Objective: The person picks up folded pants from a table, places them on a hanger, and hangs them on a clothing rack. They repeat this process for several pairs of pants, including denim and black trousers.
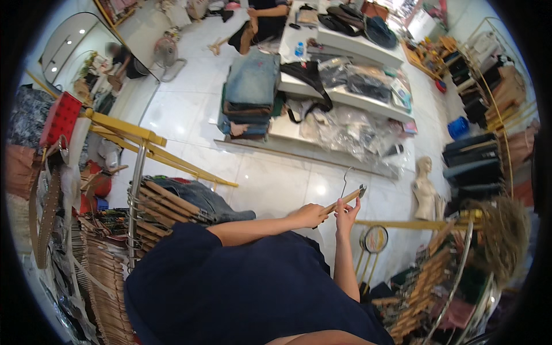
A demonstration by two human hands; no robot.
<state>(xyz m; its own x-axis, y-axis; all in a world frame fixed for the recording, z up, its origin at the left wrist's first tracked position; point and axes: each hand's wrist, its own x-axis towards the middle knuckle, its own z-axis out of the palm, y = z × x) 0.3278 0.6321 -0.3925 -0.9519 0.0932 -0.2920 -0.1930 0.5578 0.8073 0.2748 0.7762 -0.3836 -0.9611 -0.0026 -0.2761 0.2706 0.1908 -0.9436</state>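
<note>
My left hand [309, 216] grips one end of a wooden clip hanger [350, 199], held at a slant before my body. Its thin metal hook [345, 181] points up and away, and a metal clip [362, 190] shows at the far end. With thumb and fingertips, my right hand [345, 217] holds the bar between the hook and that clip. No garment is visible on the hanger. Part of the near end is hidden by my left hand.
Folded jeans [253, 79] are stacked beside a stepped white display [297, 130] bearing plastic-wrapped goods. Garment racks with wooden hangers [172, 200] flank me. A mannequin torso [424, 189] stands right, a fan [166, 51] far left. Another person [269, 19] is beyond the jeans.
</note>
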